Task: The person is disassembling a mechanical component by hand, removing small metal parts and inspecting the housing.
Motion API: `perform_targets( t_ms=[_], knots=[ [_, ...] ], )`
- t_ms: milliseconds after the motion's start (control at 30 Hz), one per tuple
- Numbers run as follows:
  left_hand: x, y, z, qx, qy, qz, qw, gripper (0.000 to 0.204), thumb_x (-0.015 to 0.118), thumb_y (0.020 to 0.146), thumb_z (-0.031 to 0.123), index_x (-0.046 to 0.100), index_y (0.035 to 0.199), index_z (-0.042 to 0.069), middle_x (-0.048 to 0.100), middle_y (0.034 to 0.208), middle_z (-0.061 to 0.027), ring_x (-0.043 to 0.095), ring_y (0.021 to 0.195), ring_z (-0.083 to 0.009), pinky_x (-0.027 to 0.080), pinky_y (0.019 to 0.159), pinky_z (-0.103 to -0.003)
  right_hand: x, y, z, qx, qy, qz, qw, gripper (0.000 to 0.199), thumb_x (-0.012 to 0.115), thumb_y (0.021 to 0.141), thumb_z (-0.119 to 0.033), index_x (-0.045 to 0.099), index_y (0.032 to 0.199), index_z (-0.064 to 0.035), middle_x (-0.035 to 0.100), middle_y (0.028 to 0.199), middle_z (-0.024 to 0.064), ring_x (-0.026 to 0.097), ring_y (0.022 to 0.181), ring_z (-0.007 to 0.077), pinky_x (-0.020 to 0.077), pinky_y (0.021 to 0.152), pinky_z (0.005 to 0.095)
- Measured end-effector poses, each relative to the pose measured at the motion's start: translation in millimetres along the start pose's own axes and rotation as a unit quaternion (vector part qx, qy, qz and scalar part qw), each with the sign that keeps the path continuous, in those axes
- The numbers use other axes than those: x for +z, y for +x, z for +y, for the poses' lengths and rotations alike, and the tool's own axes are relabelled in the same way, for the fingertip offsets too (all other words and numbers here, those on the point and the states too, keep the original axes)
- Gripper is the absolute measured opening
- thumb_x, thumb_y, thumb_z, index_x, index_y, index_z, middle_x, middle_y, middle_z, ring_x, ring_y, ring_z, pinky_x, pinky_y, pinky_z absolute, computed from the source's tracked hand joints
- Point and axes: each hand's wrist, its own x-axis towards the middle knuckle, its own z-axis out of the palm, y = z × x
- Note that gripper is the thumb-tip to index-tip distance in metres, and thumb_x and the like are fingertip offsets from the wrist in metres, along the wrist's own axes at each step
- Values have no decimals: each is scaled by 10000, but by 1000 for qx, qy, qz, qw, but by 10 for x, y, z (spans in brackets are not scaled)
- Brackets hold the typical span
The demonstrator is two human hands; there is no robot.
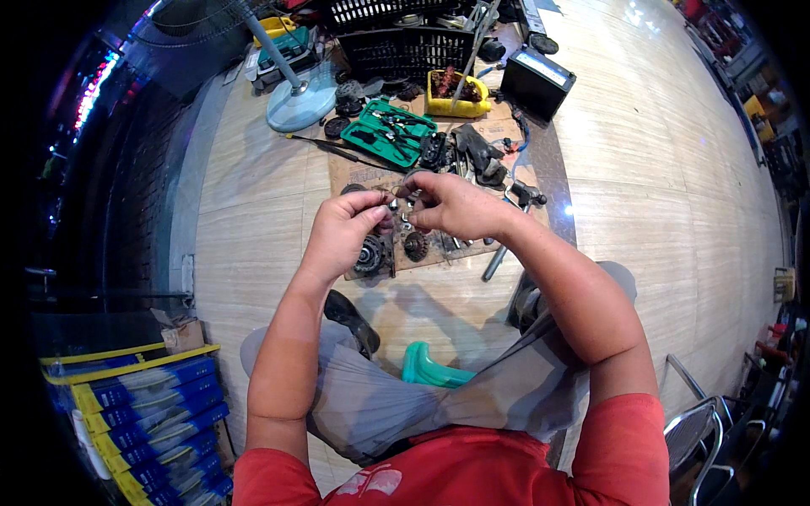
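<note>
Over a cardboard sheet with greasy parts, my left hand (pixel 346 232) is closed in a pinch. A small shiny metal piece (pixel 393 204) shows at its fingertips, too small to name. Facing it, my right hand (pixel 462 208) has its fingers curled and its thumb lower down; what they hold, if anything, I cannot make out. Below my left hand lies a round dark part with a bearing-like centre (pixel 369 255). A dark toothed gear (pixel 416 245) rests under the gap between my hands. Right of my right hand is a hammer (pixel 526 196).
Farther off lie an open green tool case (pixel 389 132), dark gloves (pixel 480 155), a yellow cut-open container (pixel 456 94) of parts and a black battery (pixel 538 83). A fan stand base (pixel 301 103) is at the far left. A green stool (pixel 430 368) shows between my legs.
</note>
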Motion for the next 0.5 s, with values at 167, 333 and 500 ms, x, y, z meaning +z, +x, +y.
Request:
perform_targets(
  t_ms=[167, 333, 500],
  knots=[
    [34, -13, -51, 39, 70, 7, 997, 200, 630, 881, 19, 699, 1064, -24, 691, 904, -45, 632, 786, -100, 517, 715, -248, 57, 20, -43, -6, 7, 30, 999, 374, 662, 880, -144, 565, 1204, 15, 633, 777, 47, 566, 678, 109, 481, 635, 298],
    [24, 23, -96, 103, 160, 48, 981, 183, 655, 847, 10, 702, 1022, -18, 679, 853, -91, 643, 760, -160, 506, 696, -278, 105, 94, 21, -14, 63, 67, 996, 314, 670, 858, -162, 627, 1122, 1, 675, 802, 169, 645, 731, 205, 512, 682, 359],
    [119, -67, 28, 244, 322, 54, 913, 178, 661, 808, -20, 701, 981, -11, 663, 847, -137, 651, 765, -253, 509, 704, -316, 106, 62, 7, 63, 119, 16, 991, 279, 678, 859, -155, 645, 1082, 9, 678, 819, 177, 631, 722, 183, 508, 686, 357]
  ],
)
